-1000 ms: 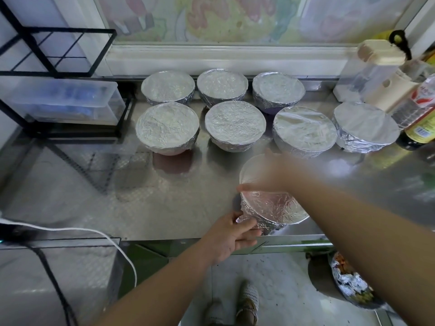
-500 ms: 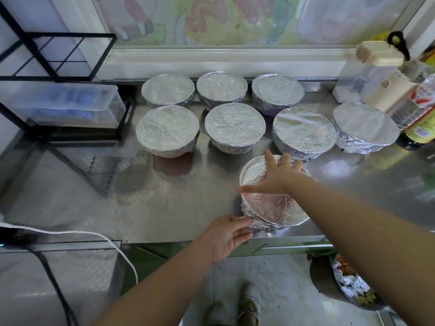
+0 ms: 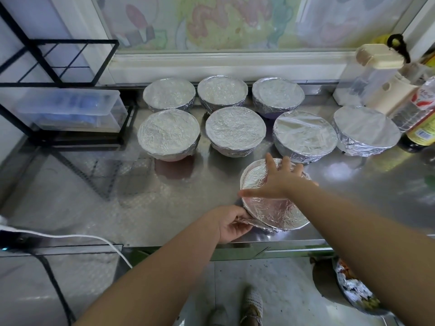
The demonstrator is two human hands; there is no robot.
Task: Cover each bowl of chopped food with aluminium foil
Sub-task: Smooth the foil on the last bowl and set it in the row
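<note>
Seven foil-covered bowls [image 3: 235, 130] stand finished in two rows at 12 o'clock on the steel counter [image 3: 117, 196]. The eighth bowl [image 3: 282, 228], at the front edge, seems nearly done: the right hand [image 3: 275, 182] presses flat on its foil [image 3: 273, 208], fingers spread, and the left hand [image 3: 231, 225] pinches the foil hem at 8 o'clock. A black rack [image 3: 58, 62] stands at 10 o'clock, bottles [image 3: 421, 118] at 2 o'clock.

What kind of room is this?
Probably a kitchen: a steel counter holds rows of foil-covered bowls, and a sauce bottle and a clear lidded jug stand at its right end.
</note>
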